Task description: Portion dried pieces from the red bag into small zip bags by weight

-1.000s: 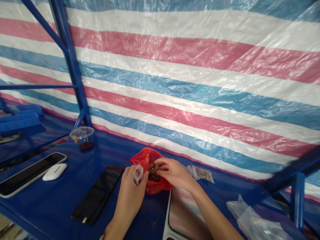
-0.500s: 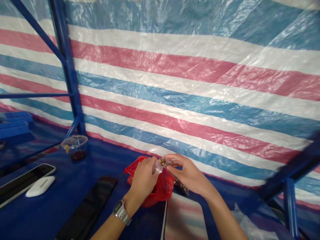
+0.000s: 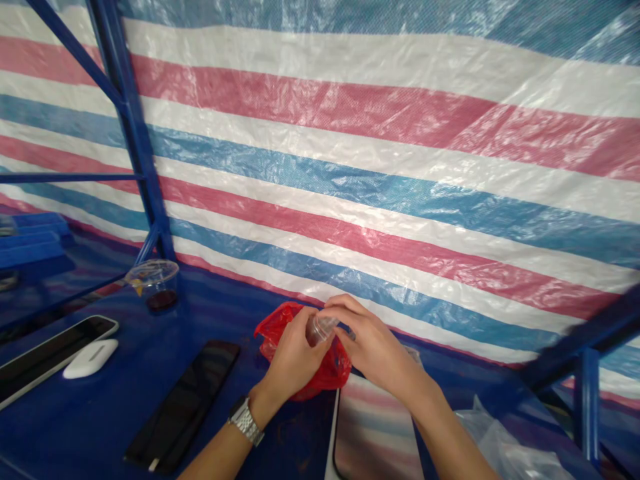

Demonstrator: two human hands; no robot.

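A small clear plastic bag [image 3: 323, 328] is between my two hands. My left hand [image 3: 296, 357] is closed round its left side, fingers curled. My right hand [image 3: 373, 347] pinches at the upper right of it, fingertips bent together. What lies inside the bag is hard to make out. Just beneath and behind my hands, a crumpled red plastic bag [image 3: 280, 321] sits on the blue table, partly hidden by the left hand. A metal-banded watch [image 3: 245, 421] is on my left wrist.
A silver-edged tablet-like device [image 3: 377, 433] lies in front of my hands. Leftward are a black phone [image 3: 185, 403], a white earbud case [image 3: 91, 358], another phone [image 3: 60, 353] and a clear cup of dark liquid [image 3: 163, 287]. Clear plastic wrap [image 3: 505, 443] lies right.
My right hand has closed over the small bag's mouth, covering the brownish contents seen before. Both hands are closer together. The view has shifted slightly.
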